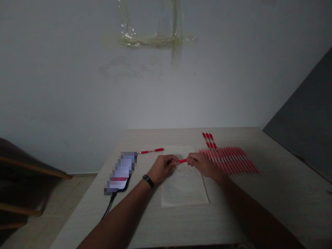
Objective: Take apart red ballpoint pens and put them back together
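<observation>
Between the hands (163, 168), a slim, bright-red pen (183, 161) shows, slightly tilted.

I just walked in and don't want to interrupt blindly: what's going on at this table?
Someone's left hand and right hand hold what looks like a red pen between them, above a pale sheet. Near the right hand lies a row of pinkish-red pens, with three darker red pens at its far edge. Another single pen lies beyond the left hand, by a phone.
</observation>
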Tool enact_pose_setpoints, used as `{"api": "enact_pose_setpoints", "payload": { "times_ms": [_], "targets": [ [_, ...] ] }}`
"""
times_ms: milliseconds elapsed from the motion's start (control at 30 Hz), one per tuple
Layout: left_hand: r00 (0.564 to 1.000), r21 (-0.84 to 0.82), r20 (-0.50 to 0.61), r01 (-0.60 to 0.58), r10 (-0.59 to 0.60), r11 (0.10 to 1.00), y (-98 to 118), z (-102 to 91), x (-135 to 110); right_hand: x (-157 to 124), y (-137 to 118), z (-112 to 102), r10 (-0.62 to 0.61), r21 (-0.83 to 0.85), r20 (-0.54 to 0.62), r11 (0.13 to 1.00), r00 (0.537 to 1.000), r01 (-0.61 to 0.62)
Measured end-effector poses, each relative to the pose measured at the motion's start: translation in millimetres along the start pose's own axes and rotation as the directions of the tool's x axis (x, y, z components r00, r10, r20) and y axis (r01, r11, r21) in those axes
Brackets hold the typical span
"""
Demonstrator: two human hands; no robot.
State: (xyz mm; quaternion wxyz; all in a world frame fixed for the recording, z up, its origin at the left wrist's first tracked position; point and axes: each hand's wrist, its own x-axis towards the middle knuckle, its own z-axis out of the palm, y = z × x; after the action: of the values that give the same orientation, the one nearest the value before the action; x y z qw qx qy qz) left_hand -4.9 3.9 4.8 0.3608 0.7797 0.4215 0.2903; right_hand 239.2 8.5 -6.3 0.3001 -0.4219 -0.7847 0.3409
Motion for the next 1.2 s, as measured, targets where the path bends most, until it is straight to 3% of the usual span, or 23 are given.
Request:
{"api": "enact_pose_setpoints", "payload": {
  "times_ms": [400,533,700,1000,1200],
  "targets": [
    [0.995,-0.11,0.094,0.03,-0.02,0.993,-5.2,-1.4,-0.3,-0.7,4.9,-1.4,-0.069,-0.05,0.03,0.996,0.997,0.07],
    [0.999,-0.1,0.04,0.016,-0.012,0.995,-0.6,-0.1,0.8,0.4,3.4,0.9,-0.039,-0.061,-0.02,0.997,0.999,0.038],
    [0.998,0.062,-0.053,-0.013,0.016,0.998,6.1,1.7,0.3,1.4,-0.5,2.5,-0.04,-0.054,-0.058,0.998,0.998,0.037],
    [0.998,0.155,-0.037,-0.044,0.05,0.987,11.5,0.9,-0.3,0.4,-0.1,2.5,-0.087,-0.037,-0.057,0.996,0.995,0.085],
    [0.995,0.147,-0.084,-0.04,0.053,0.988,6.7,1.7,-0.3,0.8,0.3,2.5,-0.009,0.006,-0.125,1.0,0.992,0.01]
  ]
}}
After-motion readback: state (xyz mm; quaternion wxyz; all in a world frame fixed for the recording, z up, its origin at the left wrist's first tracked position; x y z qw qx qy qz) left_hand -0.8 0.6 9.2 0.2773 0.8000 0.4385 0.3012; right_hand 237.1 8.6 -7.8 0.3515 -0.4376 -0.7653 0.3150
